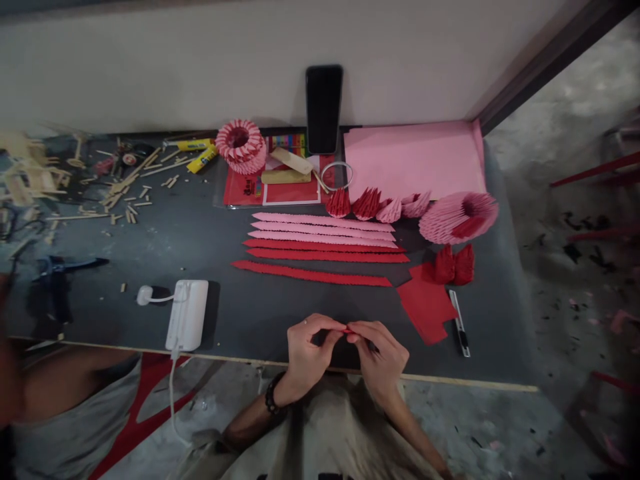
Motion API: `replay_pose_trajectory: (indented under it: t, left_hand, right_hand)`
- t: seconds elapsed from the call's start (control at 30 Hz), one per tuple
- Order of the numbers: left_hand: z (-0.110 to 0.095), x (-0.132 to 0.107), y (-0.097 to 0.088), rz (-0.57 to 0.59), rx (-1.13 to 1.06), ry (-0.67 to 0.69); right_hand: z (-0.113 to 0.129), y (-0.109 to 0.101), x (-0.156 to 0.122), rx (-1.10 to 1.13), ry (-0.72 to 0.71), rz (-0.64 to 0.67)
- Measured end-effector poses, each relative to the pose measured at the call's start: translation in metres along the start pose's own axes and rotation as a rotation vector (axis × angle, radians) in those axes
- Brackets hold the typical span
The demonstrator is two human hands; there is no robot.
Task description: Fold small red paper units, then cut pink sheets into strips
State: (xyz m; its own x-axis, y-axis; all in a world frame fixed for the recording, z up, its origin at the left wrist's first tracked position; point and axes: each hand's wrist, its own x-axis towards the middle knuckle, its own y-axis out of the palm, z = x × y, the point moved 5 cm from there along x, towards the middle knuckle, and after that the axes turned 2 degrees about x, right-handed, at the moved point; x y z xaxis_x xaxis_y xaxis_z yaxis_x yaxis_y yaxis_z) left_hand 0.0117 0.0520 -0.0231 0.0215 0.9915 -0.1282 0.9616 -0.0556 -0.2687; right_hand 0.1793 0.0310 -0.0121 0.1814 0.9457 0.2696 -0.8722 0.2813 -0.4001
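Observation:
My left hand (309,353) and my right hand (380,357) meet over the front edge of the dark table (240,313). Together they pinch a small folded piece of red paper (348,331) between the fingertips. Only a sliver of it shows. Just beyond lie long rows of stacked folded pieces, pink rows (323,228) and red rows (320,261). A flat red paper sheet (426,305) lies to the right of my hands, with a utility knife (459,321) beside it.
A pink folded-paper ring (457,217) and a red-and-pink ring (241,145) stand on the table. Pink paper sheets (413,159), a phone (324,108) leaning on the wall, glue tubes (200,153), wooden sticks (120,193) and a white power bank (187,313) are there too. Another person's arm (50,380) is at the left.

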Motion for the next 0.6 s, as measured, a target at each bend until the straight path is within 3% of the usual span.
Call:
replay_pose_trajectory:
  t: [0.3, 0.43, 0.6]
  left_hand:
    - [0.007, -0.006, 0.012, 0.033, -0.109, -0.006]
    - [-0.004, -0.001, 0.011, 0.064, 0.034, 0.112]
    - [-0.013, 0.006, 0.012, 0.108, 0.191, 0.261]
  right_hand:
    - [-0.002, -0.002, -0.006, -0.055, -0.062, -0.001]
    - [-0.003, -0.003, -0.004, -0.075, -0.062, 0.015]
    - [-0.005, -0.007, -0.004, -0.213, -0.16, 0.049]
